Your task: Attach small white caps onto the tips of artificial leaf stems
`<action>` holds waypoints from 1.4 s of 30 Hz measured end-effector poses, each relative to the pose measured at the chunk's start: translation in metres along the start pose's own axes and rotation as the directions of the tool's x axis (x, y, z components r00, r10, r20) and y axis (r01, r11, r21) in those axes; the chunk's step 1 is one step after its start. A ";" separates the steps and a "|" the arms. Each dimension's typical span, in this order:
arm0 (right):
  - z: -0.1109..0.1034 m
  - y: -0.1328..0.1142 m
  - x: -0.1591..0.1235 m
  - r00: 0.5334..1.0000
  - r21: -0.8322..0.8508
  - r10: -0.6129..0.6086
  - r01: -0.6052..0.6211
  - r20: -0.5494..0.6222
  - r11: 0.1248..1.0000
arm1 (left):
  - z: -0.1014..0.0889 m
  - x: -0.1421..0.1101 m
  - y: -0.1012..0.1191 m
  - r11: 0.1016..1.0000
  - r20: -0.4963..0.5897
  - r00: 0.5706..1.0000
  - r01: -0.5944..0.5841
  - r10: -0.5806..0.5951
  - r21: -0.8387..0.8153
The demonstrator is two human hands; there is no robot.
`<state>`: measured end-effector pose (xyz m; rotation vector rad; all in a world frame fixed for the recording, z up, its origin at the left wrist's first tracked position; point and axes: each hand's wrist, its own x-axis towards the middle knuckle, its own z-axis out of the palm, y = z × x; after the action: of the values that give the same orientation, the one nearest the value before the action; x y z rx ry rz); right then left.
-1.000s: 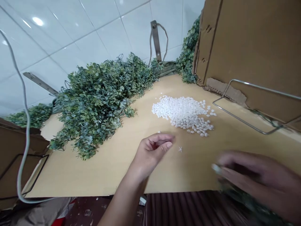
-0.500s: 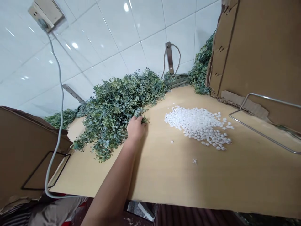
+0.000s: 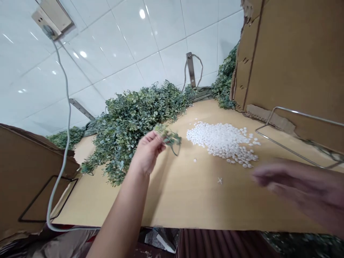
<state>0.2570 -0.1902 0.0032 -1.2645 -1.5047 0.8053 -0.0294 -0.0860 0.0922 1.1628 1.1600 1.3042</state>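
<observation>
- Cardboard box, left (image 3: 21, 157): stood at the far left, a dark wire frame (image 3: 20, 218) against its lower side.
- White cable (image 3: 66, 150): hung from a wall socket (image 3: 44, 23) and curved down past the box.
- Heap of leafy greenery (image 3: 126, 122): lay at the back of the pale surface (image 3: 182, 204), along the tiled wall.
- Left hand (image 3: 147, 152): was raised just in front of the heap, thumb and fingers closed on one sprig.
- Leafy green sprig (image 3: 172, 139): was pinched in that hand, pointing right, its stem curving downward; slightly blurred.
- Single white disc (image 3: 195, 160): lay apart, between the sprig and the white pile.
- White star-shaped piece (image 3: 220, 181): lay alone, nearer the front edge.
- Pile of small white round pieces (image 3: 221, 138): was spread behind the star, a few strays at its right end.
- Right hand (image 3: 301, 190): reached in from the right edge, blurred; one could not tell whether it was open or gripping.
- Cardboard box, right (image 3: 292, 53): stood behind that hand, a silvery wire frame (image 3: 290, 152) at its base.
</observation>
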 end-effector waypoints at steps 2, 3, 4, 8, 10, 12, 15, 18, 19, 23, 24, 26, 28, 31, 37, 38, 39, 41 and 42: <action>0.022 -0.030 0.023 0.996 0.037 0.006 -0.009 0.093 0.999 | 0.019 -0.018 -0.015 0.994 0.101 0.990 0.103 -0.098 -0.038; 0.034 -0.040 0.032 0.996 0.032 0.012 -0.014 0.088 0.999 | 0.028 -0.026 -0.022 0.989 0.139 0.981 0.141 -0.133 -0.051; 0.045 -0.047 0.039 0.994 0.031 0.009 -0.012 0.108 0.999 | 0.035 -0.032 -0.028 0.983 0.169 0.972 0.173 -0.161 -0.062; 0.075 -0.050 0.045 0.987 0.106 -0.021 0.004 0.157 0.994 | 0.048 -0.046 -0.038 0.966 0.221 0.953 0.236 -0.208 -0.108; 0.079 -0.045 0.043 0.982 0.180 -0.037 0.003 0.187 0.984 | 0.048 -0.048 -0.039 0.965 0.210 0.955 0.239 -0.212 -0.112; 0.080 -0.039 0.041 0.983 0.256 -0.020 -0.028 0.183 0.966 | 0.045 -0.048 -0.041 0.964 0.203 0.954 0.243 -0.218 -0.105; 0.079 -0.034 0.040 0.989 0.357 0.074 -0.117 0.130 0.927 | 0.042 -0.050 -0.045 0.963 0.209 0.952 0.249 -0.225 -0.098; 0.078 -0.033 0.040 0.972 0.499 0.219 -0.231 0.084 0.835 | 0.040 -0.055 -0.050 0.961 0.215 0.948 0.259 -0.234 -0.097; 0.077 -0.033 0.040 0.961 0.539 0.266 -0.264 0.076 0.800 | 0.040 -0.057 -0.051 0.960 0.221 0.945 0.265 -0.240 -0.092; 0.070 -0.033 0.034 0.922 0.577 0.380 -0.348 0.070 0.739 | 0.034 -0.068 -0.051 0.955 0.311 0.907 0.298 -0.285 0.004; 0.068 -0.032 0.032 0.919 0.554 0.387 -0.359 0.072 0.751 | 0.032 -0.070 -0.052 0.954 0.345 0.892 0.296 -0.293 0.046; 0.063 -0.029 0.028 0.923 0.473 0.378 -0.366 0.075 0.801 | 0.028 -0.072 -0.053 0.956 0.392 0.873 0.253 -0.291 0.148; 0.059 -0.026 0.025 0.931 0.352 0.349 -0.362 0.103 0.863 | 0.024 -0.068 -0.057 0.949 0.379 0.894 0.131 -0.239 0.287; 0.052 -0.026 0.022 0.930 0.160 0.305 -0.339 0.204 0.927 | 0.023 -0.052 -0.064 0.825 0.288 0.955 -0.102 -0.075 0.555; 0.058 -0.038 0.019 0.883 0.120 0.207 -0.281 0.421 0.952 | 0.037 -0.018 -0.067 0.397 0.357 0.934 -0.338 0.028 0.853; 0.061 -0.041 0.019 0.874 0.124 0.190 -0.271 0.448 0.955 | 0.039 -0.016 -0.066 0.338 0.365 0.930 -0.353 0.029 0.872; 0.065 -0.043 0.020 0.872 0.120 0.171 -0.252 0.459 0.960 | 0.041 -0.015 -0.066 0.289 0.368 0.929 -0.361 0.033 0.887; 0.070 -0.045 0.026 0.896 0.088 0.131 -0.185 0.425 0.979 | 0.043 -0.015 -0.064 0.229 0.362 0.931 -0.360 0.036 0.904; 0.072 -0.045 0.030 0.914 0.064 0.104 -0.140 0.392 0.988 | 0.042 -0.016 -0.064 0.213 0.358 0.933 -0.357 0.034 0.909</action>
<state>0.1747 -0.1649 0.0299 -1.1856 -1.6866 1.2517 0.0185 -0.0973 0.0313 2.4115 1.7095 0.3574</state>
